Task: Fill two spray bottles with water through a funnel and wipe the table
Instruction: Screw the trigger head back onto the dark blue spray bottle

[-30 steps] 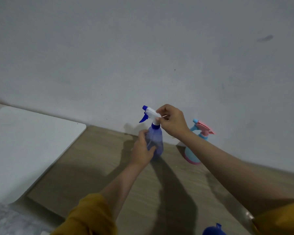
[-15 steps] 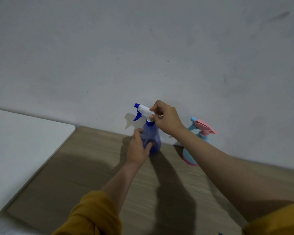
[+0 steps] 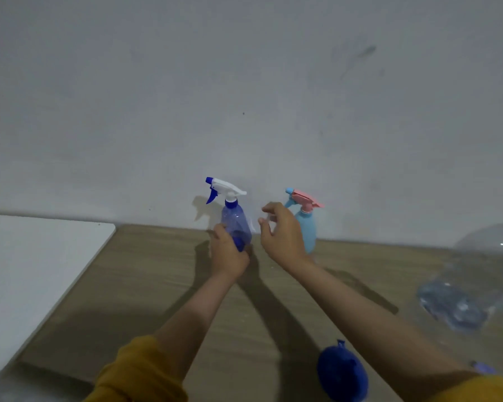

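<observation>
Spray bottles stand at the wall: the blue spray bottle (image 3: 235,224), at ten o'clock of the right hand (image 3: 282,236), is gripped low by the left hand (image 3: 227,253), presumably to steady it, right fingers loosely curled, empty, the pink-topped bottle (image 3: 305,224) behind.

Back edge: wall (image 3: 244,97) rises directly behind both bottles; no passage behind them.
Centre rear: dark blue spray bottle (image 3: 235,219) upright, gripped low by the left hand (image 3: 227,253); nozzle points left.
Right of it: light blue spray bottle (image 3: 306,227) upright, near the wall.
Gap between bottles: taken up by the right hand (image 3: 280,236), fingers loosely curled, holding nothing.
Left side: bare wooden surface (image 3: 145,280) up to a white board (image 3: 35,271).
Near edge: blue round object (image 3: 342,372) between the forearms.
Right side: large clear water jug (image 3: 482,274) blocks the corner.
</observation>
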